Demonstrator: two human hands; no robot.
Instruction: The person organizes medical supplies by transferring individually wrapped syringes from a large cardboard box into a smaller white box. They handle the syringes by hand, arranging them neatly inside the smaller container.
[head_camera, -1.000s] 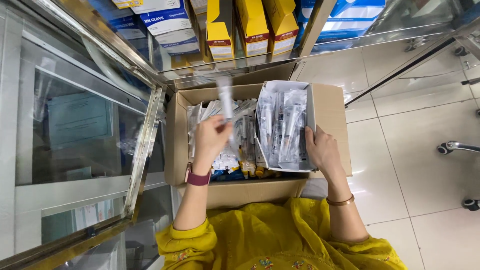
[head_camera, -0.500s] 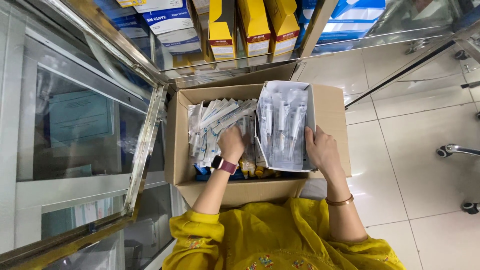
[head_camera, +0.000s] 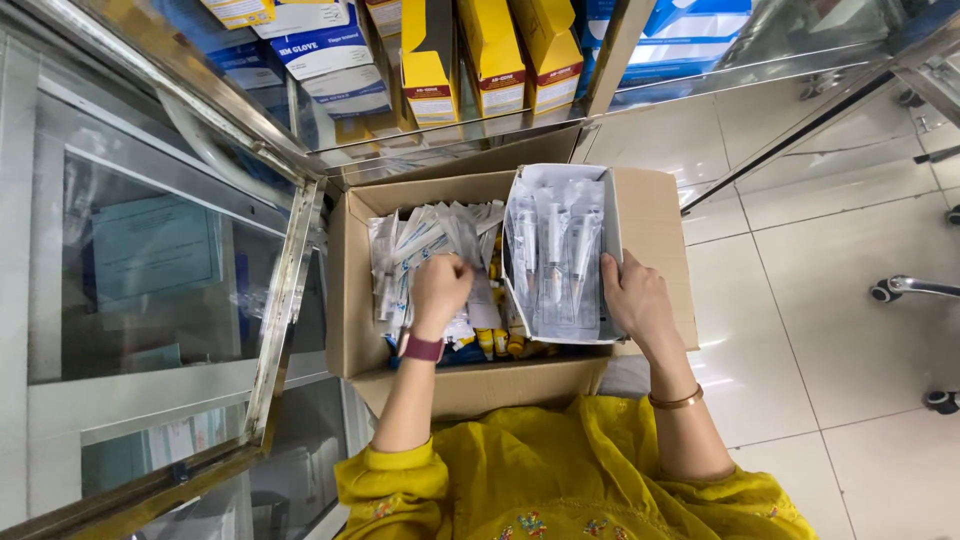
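A brown cardboard box (head_camera: 349, 300) stands on the floor before me, full of syringes in clear wrappers (head_camera: 420, 240). My left hand (head_camera: 438, 290), with a maroon watch at the wrist, is down in the box with its fingers closed on some of those packets. My right hand (head_camera: 635, 297) grips the right side of a smaller white carton (head_camera: 560, 180) that stands in the big box's right half. That carton holds several wrapped syringes upright.
A glass cabinet with a steel frame (head_camera: 290, 290) stands open at the left. Its shelf above carries yellow boxes (head_camera: 490, 50) and blue-and-white boxes (head_camera: 320, 50). White floor tiles spread to the right, with chair castors (head_camera: 885, 290) at the far right.
A second ago my left hand held a packet raised above the box. It dropped into the loose packets and now closes on some. My right hand stayed on the white carton.
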